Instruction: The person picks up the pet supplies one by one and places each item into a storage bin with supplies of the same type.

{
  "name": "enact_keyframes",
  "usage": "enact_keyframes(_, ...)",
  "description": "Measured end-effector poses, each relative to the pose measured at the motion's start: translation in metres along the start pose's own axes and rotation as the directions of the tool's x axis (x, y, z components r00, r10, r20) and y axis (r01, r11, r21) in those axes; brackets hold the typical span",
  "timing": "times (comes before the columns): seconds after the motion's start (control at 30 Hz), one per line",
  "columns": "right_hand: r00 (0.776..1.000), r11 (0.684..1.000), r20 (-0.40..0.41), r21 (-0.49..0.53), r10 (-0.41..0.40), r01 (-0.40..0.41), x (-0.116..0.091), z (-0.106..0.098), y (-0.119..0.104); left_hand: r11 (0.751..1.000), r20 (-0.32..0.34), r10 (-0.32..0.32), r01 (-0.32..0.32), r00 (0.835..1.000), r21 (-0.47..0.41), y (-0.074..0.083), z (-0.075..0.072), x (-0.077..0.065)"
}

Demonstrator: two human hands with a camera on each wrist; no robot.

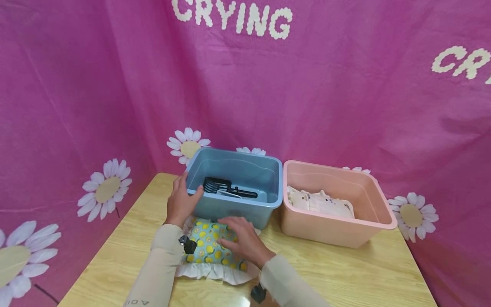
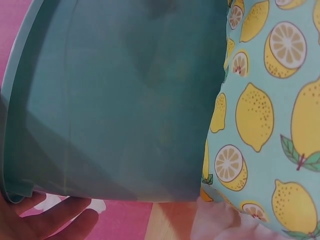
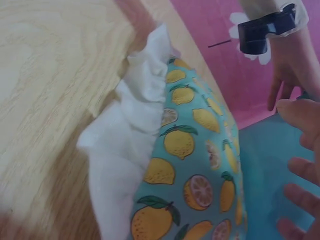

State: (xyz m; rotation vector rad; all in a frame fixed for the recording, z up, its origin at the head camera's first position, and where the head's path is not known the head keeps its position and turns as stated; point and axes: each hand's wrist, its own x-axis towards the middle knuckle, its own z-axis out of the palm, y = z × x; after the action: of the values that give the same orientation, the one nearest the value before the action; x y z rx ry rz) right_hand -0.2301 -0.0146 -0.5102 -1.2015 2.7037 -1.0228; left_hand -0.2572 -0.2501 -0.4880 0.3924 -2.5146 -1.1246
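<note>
A blue plastic bin point(image 1: 230, 204) stands at the back of the table. My left hand point(image 1: 182, 202) grips its front left corner, thumb at the front rim and fingers along the left side; in the left wrist view the fingers point(image 2: 65, 215) show beside the rim. Against the bin's front lies a small pillow point(image 1: 209, 245) printed with lemons, edged with a white ruffle point(image 3: 135, 105). Over the pillow's right part hovers my right hand point(image 1: 245, 241), its fingers loosely bent and holding nothing. Inside the bin are a black slotted turner point(image 1: 216, 185) and a pale utensil point(image 1: 229, 194).
To the right stands a pink bin point(image 1: 326, 228) with a cream patterned cloth item point(image 1: 320, 204) inside. Both bins sit on a light wooden table point(image 1: 383, 273). A magenta curtain point(image 1: 268, 94) with daisies and white letters hangs behind and at the left.
</note>
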Motion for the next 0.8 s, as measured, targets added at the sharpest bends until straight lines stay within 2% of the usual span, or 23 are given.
enact_keyframes(0.2, 0.998, 0.999, 0.046, -0.025, 0.032, -0.031, 0.004, 0.008, 0.005, 1.0, 0.002, 0.005, -0.005, 1.0, -0.004, 0.001, -0.003, -0.001)
enact_keyframes(0.37, 0.992, 0.995, 0.105, -0.084, 0.068, -0.059, 0.009, 0.016, 0.006, 1.0, 0.001, -0.003, 0.003, 1.0, 0.001, 0.003, -0.004, -0.001)
enact_keyframes(0.53, 0.987, 0.987, 0.124, -0.133, 0.107, -0.09, 0.012, 0.023, 0.008, 1.0, -0.005, -0.007, 0.007, 1.0, 0.004, 0.005, -0.004, 0.0)
enact_keyframes(0.8, 0.987, 0.968, 0.141, -0.248, 0.075, -0.038, 0.005, 0.035, 0.014, 1.0, -0.011, -0.004, 0.004, 1.0, -0.001, 0.005, -0.001, -0.001)
